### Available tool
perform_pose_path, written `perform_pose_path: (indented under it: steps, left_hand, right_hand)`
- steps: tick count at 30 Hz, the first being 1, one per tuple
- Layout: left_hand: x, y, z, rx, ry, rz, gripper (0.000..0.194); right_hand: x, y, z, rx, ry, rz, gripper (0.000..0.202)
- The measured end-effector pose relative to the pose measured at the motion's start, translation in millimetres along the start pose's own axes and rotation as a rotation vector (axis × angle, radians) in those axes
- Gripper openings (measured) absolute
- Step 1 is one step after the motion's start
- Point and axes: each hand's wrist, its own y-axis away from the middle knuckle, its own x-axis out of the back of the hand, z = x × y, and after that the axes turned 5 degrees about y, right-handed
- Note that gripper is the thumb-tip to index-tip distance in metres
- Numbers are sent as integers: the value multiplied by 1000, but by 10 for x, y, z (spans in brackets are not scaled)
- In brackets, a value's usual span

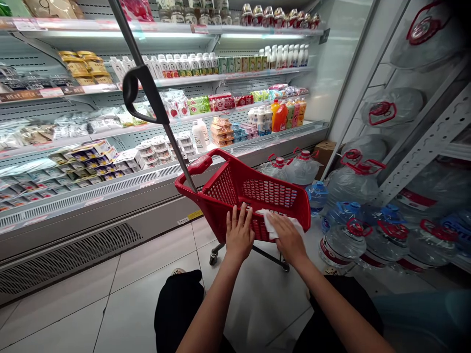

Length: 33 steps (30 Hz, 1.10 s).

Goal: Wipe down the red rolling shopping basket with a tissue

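Note:
A red plastic shopping basket (214, 214) on a wheeled frame stands in front of me, with perforated walls and an open top. My left hand (240, 235) lies against its near side, fingers stretched and spread, holding nothing. At the near rim, toward the right end, my right hand (290, 239) presses a white cloth (271, 226) on the red plastic. The cloth is crumpled and partly covered by the fingers. A long metal pole (178, 147) with a black loop grip (149, 95) rises from the basket's left end.
A chilled display case (162, 184) runs behind the basket, its shelves filled with yogurt cups, bottles and cartons. Large water bottles (342, 243) with red handles crowd the floor at right beside a white metal rack (423, 147). Pale tiles (147, 304) cover the floor; my knees flank my arms.

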Motion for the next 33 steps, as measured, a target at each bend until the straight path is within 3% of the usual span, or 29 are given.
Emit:
perform_pose_path:
  steps: [3, 5, 8, 13, 16, 19, 24, 27, 30, 33]
  left_hand:
    - [-18, 15, -50, -12, -17, -14, 75]
    - [-8, 3, -118, -25, -27, -19, 76]
    - [5, -34, -221, -27, -32, -24, 79]
    - [-4, -148, -336, -20, -10, -28, 79]
    - [-30, -231, -308, 41, 7, -24, 75]
    - [-100, -255, -144, 62, 17, -46, 70]
    - [-249, -155, 128, -44, 32, -61, 65]
    - [-252, -150, 48, -24, 49, -48, 64]
    - [-210, -202, -109, -26, 52, -52, 63]
    - [-199, -240, -146, 15, 46, -44, 63]
  right_hand:
    - [-154, -312, -326, 55, -41, 0, 84]
    - [-213, -387, -410, 43, -43, 13, 81]
    - [-191, -298, -300, 29, -12, 15, 84]
    - [2, 192, 178, -56, 81, 20, 90]
    - [87, 423, 322, -109, 131, 22, 90]
    - [91, 387, 208, -96, 135, 12, 91]
    - [-31, -18, -186, 23, 72, 15, 88]
    - [-59, -54, -208, 22, 55, 1, 86]
    - [-18, 119, -91, 15, 47, -20, 86]
    - [32, 294, -47, 41, 46, -31, 87]
